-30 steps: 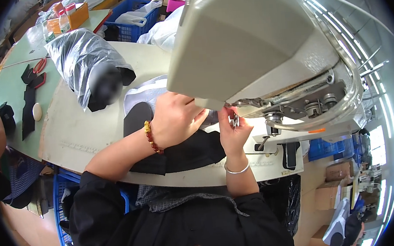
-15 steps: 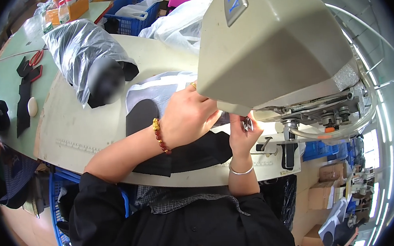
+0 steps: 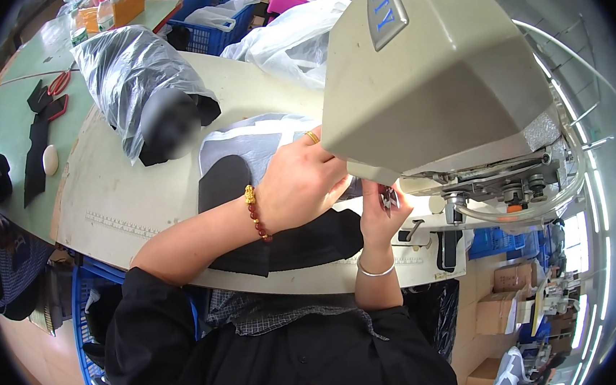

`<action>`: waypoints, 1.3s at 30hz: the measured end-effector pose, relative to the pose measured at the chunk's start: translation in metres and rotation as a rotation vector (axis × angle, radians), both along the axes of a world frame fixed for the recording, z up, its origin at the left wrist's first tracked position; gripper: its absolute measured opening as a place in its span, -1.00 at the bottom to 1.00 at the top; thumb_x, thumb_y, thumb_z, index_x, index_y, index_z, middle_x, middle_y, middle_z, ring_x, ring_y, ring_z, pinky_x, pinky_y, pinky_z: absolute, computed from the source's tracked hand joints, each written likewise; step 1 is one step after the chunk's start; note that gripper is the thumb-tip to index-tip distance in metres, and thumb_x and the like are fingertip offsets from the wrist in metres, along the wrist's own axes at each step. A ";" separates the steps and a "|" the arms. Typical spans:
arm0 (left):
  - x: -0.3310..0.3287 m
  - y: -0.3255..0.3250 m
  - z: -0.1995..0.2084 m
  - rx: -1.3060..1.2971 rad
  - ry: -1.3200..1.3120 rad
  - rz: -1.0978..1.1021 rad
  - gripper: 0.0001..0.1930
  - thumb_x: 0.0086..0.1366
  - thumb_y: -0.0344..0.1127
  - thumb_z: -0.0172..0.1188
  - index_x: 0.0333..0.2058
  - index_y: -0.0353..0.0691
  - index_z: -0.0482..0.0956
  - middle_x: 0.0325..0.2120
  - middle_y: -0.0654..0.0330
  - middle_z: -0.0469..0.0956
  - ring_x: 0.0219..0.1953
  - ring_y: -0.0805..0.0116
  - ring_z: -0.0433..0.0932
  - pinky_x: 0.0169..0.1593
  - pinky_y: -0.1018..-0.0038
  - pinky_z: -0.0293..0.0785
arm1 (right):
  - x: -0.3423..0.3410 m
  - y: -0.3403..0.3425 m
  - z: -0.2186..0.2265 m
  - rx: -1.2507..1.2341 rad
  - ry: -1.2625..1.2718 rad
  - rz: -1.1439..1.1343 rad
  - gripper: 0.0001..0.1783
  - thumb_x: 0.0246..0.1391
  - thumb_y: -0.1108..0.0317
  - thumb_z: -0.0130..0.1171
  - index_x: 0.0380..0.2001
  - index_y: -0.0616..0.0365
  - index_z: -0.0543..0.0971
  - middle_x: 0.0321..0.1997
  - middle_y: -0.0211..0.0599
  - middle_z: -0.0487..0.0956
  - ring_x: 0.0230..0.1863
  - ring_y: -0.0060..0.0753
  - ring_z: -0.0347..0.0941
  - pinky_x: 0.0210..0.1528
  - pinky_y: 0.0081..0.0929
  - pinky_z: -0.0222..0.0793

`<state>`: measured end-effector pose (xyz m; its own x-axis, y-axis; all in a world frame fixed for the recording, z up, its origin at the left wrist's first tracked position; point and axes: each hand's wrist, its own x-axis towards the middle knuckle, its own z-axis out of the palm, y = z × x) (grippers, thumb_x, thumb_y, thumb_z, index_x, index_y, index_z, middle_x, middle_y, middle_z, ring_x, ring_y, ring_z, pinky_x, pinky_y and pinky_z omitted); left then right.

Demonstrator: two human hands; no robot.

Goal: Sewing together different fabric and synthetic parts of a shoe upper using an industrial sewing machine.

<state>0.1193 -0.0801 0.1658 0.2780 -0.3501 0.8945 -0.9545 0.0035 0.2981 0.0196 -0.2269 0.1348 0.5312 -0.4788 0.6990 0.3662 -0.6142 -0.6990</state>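
Note:
My left hand [image 3: 303, 182] is closed, its fingers curled in beside the head of a beige sewing machine [image 3: 429, 74]. Its fingertips are hidden, so what they pinch does not show. Just right of it my right hand [image 3: 381, 219] is closed around small metal thread snips [image 3: 389, 199], with the pointed blades showing at the palm. Black fabric pieces [image 3: 305, 243] lie under and in front of my left hand. Behind them rests a white and grey-blue fabric piece [image 3: 236, 147], partly covered by my left hand.
A clear plastic bag [image 3: 128, 73] with black pieces stands on the table's left. Red-handled scissors [image 3: 59, 83], a black strip [image 3: 34, 163] and a white oval object [image 3: 50, 160] lie on the green table. A blue crate [image 3: 211, 15] is at the back. Cartons [image 3: 495, 315] sit at right.
The view has shifted slightly, so the machine appears a little farther right. Both hands keep nearly the same place and grip; the snips in my right hand are turned slightly.

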 end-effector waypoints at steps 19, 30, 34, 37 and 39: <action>-0.001 -0.003 -0.004 0.060 0.023 0.002 -0.81 -0.02 -0.39 0.36 -0.38 -0.25 0.61 -0.36 0.12 0.54 -0.26 0.06 0.55 -0.34 0.27 0.51 | 0.003 -0.001 -0.004 0.059 -0.017 0.053 -0.97 0.13 0.57 0.29 -0.35 0.27 0.63 -0.42 -0.51 0.58 -0.39 -0.68 0.45 -0.30 -0.70 0.37; -0.004 -0.008 -0.016 -0.037 -0.115 0.150 -0.89 0.01 -0.48 0.39 -0.44 -0.20 0.66 -0.49 0.08 0.61 -0.37 0.00 0.57 -0.26 0.21 0.47 | 0.007 -0.004 -0.016 -0.042 0.005 0.038 -0.87 0.07 0.50 0.29 -0.27 0.24 0.62 -0.33 -0.15 0.65 -0.31 -0.19 0.61 -0.27 -0.33 0.49; -0.002 -0.009 -0.021 -0.005 -0.069 0.173 -0.89 0.06 -0.48 0.40 -0.41 -0.21 0.66 -0.42 0.09 0.62 -0.37 0.04 0.58 -0.28 0.22 0.47 | 0.000 -0.004 -0.009 -0.190 -0.053 -0.004 -0.89 0.02 0.52 0.28 -0.34 0.23 0.58 -0.51 -0.16 0.55 -0.51 -0.19 0.54 -0.45 -0.39 0.42; 0.009 -0.013 -0.033 -0.090 -0.078 0.139 -0.89 0.11 -0.50 0.38 -0.37 -0.30 0.64 -0.38 0.09 0.61 -0.31 0.10 0.56 -0.23 0.29 0.46 | -0.016 0.003 -0.003 -0.171 -0.080 0.027 -0.88 -0.05 0.58 0.25 -0.42 0.18 0.52 -0.59 -0.27 0.51 -0.59 -0.32 0.50 -0.53 -0.46 0.37; 0.018 -0.011 -0.045 -0.116 0.038 0.119 -0.89 0.15 -0.51 0.35 -0.33 -0.33 0.62 -0.40 0.12 0.58 -0.29 0.15 0.53 -0.19 0.31 0.46 | -0.027 -0.001 0.002 -0.242 -0.068 0.054 -0.86 -0.08 0.59 0.20 -0.44 0.12 0.51 -0.60 -0.35 0.51 -0.60 -0.39 0.50 -0.54 -0.50 0.37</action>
<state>0.1371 -0.0913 0.1210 0.3460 -0.2079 0.9149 -0.9382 -0.0725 0.3384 -0.0070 -0.2276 0.1370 0.4995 -0.2657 0.8246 0.4440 -0.7388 -0.5070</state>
